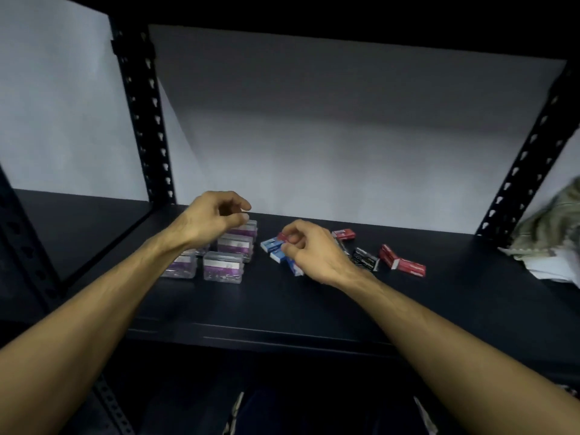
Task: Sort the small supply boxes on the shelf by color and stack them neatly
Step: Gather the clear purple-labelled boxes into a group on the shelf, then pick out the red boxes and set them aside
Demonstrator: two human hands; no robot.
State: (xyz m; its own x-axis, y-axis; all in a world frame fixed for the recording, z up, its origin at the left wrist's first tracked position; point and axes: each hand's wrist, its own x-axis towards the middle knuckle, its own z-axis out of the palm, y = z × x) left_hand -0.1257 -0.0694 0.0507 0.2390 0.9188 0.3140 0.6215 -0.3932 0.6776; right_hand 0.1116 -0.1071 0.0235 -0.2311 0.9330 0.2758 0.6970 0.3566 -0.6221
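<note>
Head view: at frame centre, on the dark shelf (pixel 314 302), the right hand (pixel 309 249) pinches a small red box (pixel 283 236) between thumb and fingers, above the blue boxes (pixel 276 248). Left of it, the left hand (pixel 213 218) hovers with fingers loosely curled, holding nothing, over the clear purple-labelled boxes (pixel 222 265). Right of centre lie more red boxes (pixel 405 262) and a black box (pixel 364 259).

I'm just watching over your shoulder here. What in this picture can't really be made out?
Head view, all of it:
- Print on the purple-labelled clear boxes: too small and blurred.
- The blue boxes: partly hidden under the right hand, so no count.
- The crumpled cloth: cut off by the right edge.
- Below the shelf: too dark.
</note>
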